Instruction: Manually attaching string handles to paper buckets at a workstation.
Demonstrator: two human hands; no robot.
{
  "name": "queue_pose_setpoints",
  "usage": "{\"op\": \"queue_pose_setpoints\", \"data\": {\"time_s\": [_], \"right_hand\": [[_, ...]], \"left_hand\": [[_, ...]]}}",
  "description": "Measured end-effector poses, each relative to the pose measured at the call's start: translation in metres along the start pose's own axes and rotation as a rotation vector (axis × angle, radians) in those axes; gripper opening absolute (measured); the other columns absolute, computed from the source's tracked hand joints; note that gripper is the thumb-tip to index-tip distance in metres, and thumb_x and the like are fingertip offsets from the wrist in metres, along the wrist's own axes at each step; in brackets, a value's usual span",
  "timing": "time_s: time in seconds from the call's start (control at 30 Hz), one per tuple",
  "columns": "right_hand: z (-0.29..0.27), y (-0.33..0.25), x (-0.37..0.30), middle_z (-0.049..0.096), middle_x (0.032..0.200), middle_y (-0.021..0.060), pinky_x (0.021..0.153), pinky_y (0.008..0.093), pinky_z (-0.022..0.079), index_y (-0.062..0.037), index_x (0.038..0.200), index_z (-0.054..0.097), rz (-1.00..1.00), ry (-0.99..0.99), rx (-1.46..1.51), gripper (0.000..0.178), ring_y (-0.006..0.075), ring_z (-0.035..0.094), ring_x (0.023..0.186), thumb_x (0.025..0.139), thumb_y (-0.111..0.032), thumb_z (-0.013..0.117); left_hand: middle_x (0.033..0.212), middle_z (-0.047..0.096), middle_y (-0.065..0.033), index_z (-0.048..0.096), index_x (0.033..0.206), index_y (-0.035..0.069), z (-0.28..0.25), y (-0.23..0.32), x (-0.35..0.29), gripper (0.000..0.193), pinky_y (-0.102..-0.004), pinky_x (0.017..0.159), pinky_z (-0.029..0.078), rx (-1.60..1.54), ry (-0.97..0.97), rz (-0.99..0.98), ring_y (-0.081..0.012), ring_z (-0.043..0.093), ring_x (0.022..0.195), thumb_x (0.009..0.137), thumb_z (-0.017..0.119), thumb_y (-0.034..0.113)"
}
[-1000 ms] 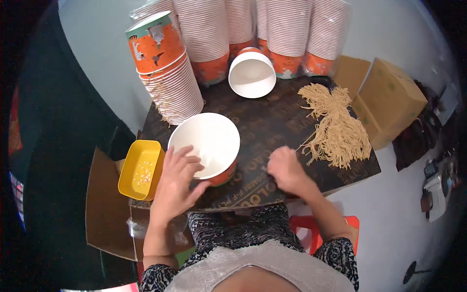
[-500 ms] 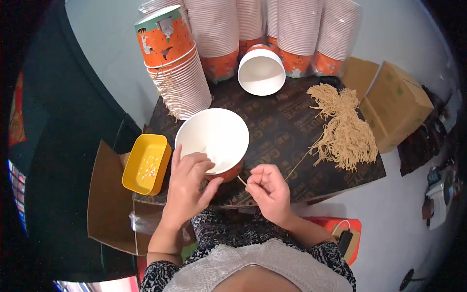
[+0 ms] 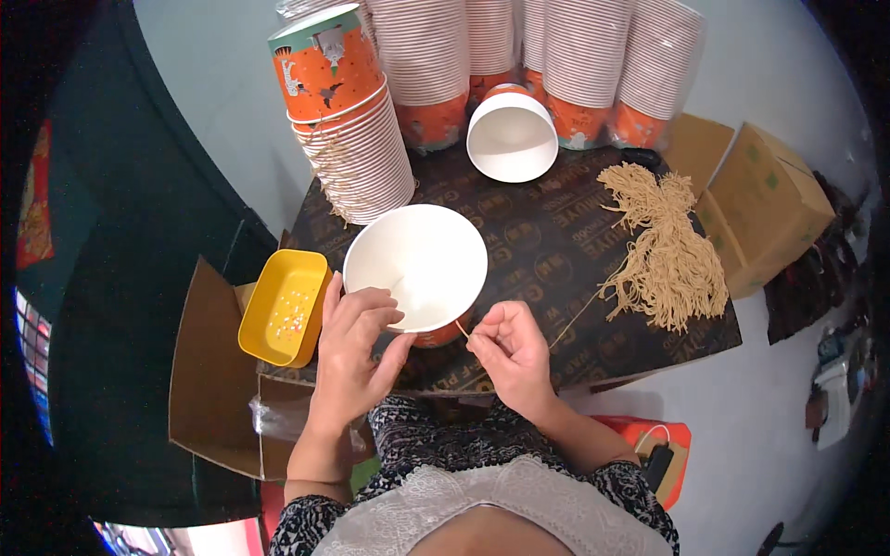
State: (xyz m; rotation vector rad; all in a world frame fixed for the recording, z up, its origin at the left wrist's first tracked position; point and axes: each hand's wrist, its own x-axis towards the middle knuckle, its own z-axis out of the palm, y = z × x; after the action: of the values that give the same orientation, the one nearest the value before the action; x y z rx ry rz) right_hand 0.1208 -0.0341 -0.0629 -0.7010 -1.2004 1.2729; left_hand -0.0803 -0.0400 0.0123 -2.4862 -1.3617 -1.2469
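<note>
A paper bucket (image 3: 422, 250), white inside and orange outside, sits near the front edge of the dark table with its mouth toward me. My left hand (image 3: 357, 347) grips its near left rim, fingers inside the mouth and thumb outside. Beside the bucket's lower right side, my right hand (image 3: 514, 352) pinches a thin tan cord (image 3: 463, 329). One end of the cord meets the bucket's wall. From my right hand a strand trails to a bundle of tan cords (image 3: 672, 264) on the right. The fingertips of my left hand are partly hidden by the rim.
A yellow tray (image 3: 266, 320) with small pale beads stands at left. Behind it rises a stack of paper buckets (image 3: 366, 181) with cords hanging from its side. Several wrapped stacks (image 3: 426, 74) line the back, and one bucket (image 3: 513, 139) lies tipped over. A cardboard box (image 3: 769, 204) is at right.
The whole view has shifted slightly. Both hands keep about the same hold on the bucket and the cord.
</note>
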Motion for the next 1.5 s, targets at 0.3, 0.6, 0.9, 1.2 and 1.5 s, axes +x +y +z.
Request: {"op": "queue_pose_setpoints", "data": {"time_s": [0.3, 0.6, 0.9, 1.2, 1.5], "right_hand": [[0.002, 0.005, 0.007, 0.057, 0.090, 0.0027, 0.075, 0.0211, 0.047, -0.0027, 0.108, 0.046, -0.030, -0.007, -0.007, 0.020, 0.0069, 0.057, 0.081, 0.094, 0.007, 0.056], [0.006, 0.007, 0.017, 0.057, 0.088, 0.0019, 0.071, 0.0208, 0.046, -0.0024, 0.107, 0.046, -0.019, -0.021, -0.030, 0.019, 0.0060, 0.055, 0.079, 0.094, 0.007, 0.056], [0.003, 0.011, 0.016, 0.056, 0.085, 0.0016, 0.067, 0.0208, 0.046, -0.0012, 0.104, 0.048, -0.170, 0.055, -0.280, 0.020, 0.0061, 0.055, 0.076, 0.090, 0.010, 0.057], [0.008, 0.002, 0.015, 0.061, 0.077, 0.0056, 0.064, 0.0271, 0.051, -0.0016, 0.103, 0.054, -0.305, 0.077, -0.467, 0.023, 0.0106, 0.061, 0.069, 0.084, 0.006, 0.064], [0.013, -0.002, 0.015, 0.060, 0.079, 0.0037, 0.065, 0.0248, 0.049, -0.0014, 0.102, 0.054, -0.317, 0.118, -0.487, 0.025, 0.0081, 0.058, 0.070, 0.082, 0.010, 0.064]], "left_hand": [[0.099, 0.064, -0.0119, 0.063, 0.094, 0.004, -0.003, 0.000, 0.005, 0.019, -0.0577, 0.112, 0.030, 0.007, -0.021, 0.002, -0.0304, 0.063, 0.101, 0.078, 0.073, 0.004], [0.114, 0.062, -0.0164, 0.062, 0.117, 0.002, -0.005, -0.018, 0.058, 0.032, -0.0430, 0.100, 0.043, -0.227, -0.494, -0.002, -0.0381, 0.055, 0.113, 0.086, 0.061, 0.001], [0.111, 0.064, -0.0174, 0.065, 0.119, 0.002, 0.007, -0.030, 0.079, 0.030, -0.0414, 0.099, 0.044, -0.385, -0.801, 0.054, -0.0355, 0.058, 0.110, 0.089, 0.060, 0.004], [0.110, 0.065, -0.0197, 0.066, 0.115, -0.001, 0.010, -0.034, 0.081, 0.028, -0.0398, 0.096, 0.046, -0.381, -0.844, 0.068, -0.0350, 0.061, 0.106, 0.088, 0.061, 0.007], [0.107, 0.068, -0.0201, 0.068, 0.110, -0.002, 0.017, -0.036, 0.082, 0.025, -0.0396, 0.094, 0.047, -0.408, -0.883, 0.110, -0.0341, 0.062, 0.105, 0.089, 0.060, 0.009]]}}
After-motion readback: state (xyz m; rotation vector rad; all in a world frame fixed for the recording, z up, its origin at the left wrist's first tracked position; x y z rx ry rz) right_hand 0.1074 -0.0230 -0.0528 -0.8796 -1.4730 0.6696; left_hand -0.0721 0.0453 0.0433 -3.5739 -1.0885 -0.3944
